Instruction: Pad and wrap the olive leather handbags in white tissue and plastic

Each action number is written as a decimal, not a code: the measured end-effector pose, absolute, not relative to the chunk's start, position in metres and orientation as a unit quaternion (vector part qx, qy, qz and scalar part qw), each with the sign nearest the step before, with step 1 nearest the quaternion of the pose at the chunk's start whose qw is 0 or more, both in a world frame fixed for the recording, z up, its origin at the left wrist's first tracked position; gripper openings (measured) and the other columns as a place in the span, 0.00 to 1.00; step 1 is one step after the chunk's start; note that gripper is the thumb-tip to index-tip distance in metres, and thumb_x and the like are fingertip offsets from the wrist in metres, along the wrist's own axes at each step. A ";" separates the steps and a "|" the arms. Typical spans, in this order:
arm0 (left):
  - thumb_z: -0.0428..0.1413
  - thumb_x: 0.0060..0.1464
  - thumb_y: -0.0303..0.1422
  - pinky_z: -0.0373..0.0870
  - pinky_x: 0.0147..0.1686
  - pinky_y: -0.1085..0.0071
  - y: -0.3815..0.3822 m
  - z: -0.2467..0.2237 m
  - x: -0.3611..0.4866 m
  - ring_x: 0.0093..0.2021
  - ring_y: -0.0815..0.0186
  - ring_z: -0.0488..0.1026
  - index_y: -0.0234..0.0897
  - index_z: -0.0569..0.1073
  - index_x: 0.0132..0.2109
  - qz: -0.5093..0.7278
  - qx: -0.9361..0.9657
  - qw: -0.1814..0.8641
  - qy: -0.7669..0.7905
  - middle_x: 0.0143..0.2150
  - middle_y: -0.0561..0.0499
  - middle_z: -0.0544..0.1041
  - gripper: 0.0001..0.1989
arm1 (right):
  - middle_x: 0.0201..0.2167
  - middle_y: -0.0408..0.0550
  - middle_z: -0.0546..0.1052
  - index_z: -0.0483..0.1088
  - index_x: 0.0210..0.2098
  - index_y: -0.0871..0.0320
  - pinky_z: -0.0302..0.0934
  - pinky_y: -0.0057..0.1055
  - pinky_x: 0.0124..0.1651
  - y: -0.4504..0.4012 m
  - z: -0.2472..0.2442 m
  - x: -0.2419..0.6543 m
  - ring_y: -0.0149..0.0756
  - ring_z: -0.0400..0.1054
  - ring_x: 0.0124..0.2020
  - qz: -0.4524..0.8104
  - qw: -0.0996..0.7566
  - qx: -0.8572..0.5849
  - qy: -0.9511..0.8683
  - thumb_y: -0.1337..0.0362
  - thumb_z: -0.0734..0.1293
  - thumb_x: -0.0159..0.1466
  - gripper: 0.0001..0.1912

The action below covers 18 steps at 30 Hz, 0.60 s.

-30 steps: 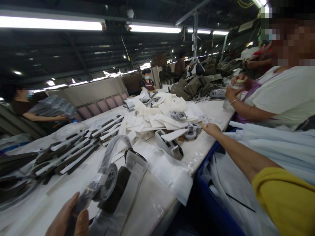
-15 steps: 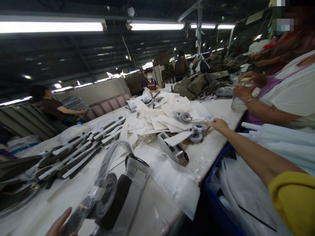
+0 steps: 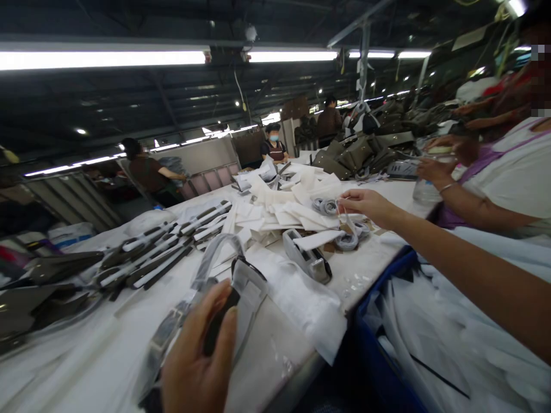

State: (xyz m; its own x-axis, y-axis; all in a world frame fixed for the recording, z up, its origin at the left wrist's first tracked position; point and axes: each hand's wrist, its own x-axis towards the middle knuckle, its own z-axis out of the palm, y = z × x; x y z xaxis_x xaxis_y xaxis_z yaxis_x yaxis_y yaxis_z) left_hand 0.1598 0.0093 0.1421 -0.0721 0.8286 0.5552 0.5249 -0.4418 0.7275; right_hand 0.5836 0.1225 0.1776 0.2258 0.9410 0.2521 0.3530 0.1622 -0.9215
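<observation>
My left hand [image 3: 200,344], slightly blurred, has its thumb and fingers apart over a dark bag-like piece [image 3: 215,330] partly wrapped in translucent sheeting. Beside it lies a plastic-wrapped strap [image 3: 166,332] with a metal buckle, its upper end arching as a clear-covered loop [image 3: 219,246]. My right hand [image 3: 365,207] reaches across the table, fingertips pinched on a thin pale strip [image 3: 350,223]. Below that strip sits a grey coiled roll [image 3: 345,241]; another coil [image 3: 323,205] is just left of the fingertips. A grey object like a tape dispenser [image 3: 301,255] stands nearby, a white foam piece across it.
White foam sheets [image 3: 275,209] are heaped mid-table. Dark, white-wrapped straps [image 3: 159,252] lie at left, and dark olive pieces [image 3: 357,152] pile up behind. A blue bin [image 3: 365,338] holding white sheeting stands at the table's right edge. Co-workers are around, one [image 3: 486,183] close at right.
My left hand has risen and moved right, from the buckled strap to above the dark piece. The right hand has shifted left to the coils and pinches a pale strip. The view has turned slightly left.
</observation>
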 end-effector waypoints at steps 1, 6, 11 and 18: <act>0.59 0.58 0.42 0.71 0.57 0.58 0.011 0.145 0.178 0.54 0.56 0.75 0.47 0.71 0.59 0.523 0.672 0.207 0.482 0.58 0.48 0.75 0.22 | 0.30 0.48 0.81 0.72 0.32 0.57 0.69 0.33 0.46 0.114 0.180 0.561 0.36 0.75 0.35 0.325 0.522 -0.544 -0.571 0.52 0.73 0.58 0.14; 0.65 0.53 0.39 0.73 0.52 0.62 0.036 0.139 0.228 0.56 0.56 0.73 0.43 0.66 0.64 0.480 0.686 0.386 0.387 0.59 0.42 0.75 0.33 | 0.30 0.47 0.80 0.72 0.34 0.57 0.67 0.33 0.43 0.075 0.171 0.455 0.36 0.74 0.34 0.433 0.461 -0.441 -0.637 0.48 0.72 0.58 0.18; 0.62 0.55 0.35 0.72 0.44 0.66 0.032 0.132 0.215 0.40 0.61 0.79 0.38 0.81 0.44 0.464 0.691 0.359 0.422 0.40 0.47 0.83 0.10 | 0.29 0.46 0.80 0.73 0.35 0.57 0.67 0.33 0.41 0.058 0.147 0.396 0.36 0.74 0.34 0.447 0.438 -0.386 -0.678 0.49 0.70 0.60 0.16; 0.59 0.59 0.38 0.71 0.38 0.71 0.010 0.132 0.176 0.31 0.67 0.75 0.35 0.80 0.35 0.488 0.646 0.390 0.439 0.29 0.50 0.79 0.11 | 0.37 0.49 0.80 0.73 0.45 0.58 0.69 0.39 0.51 0.046 0.112 0.368 0.39 0.75 0.42 0.484 0.453 -0.344 -0.665 0.49 0.68 0.63 0.19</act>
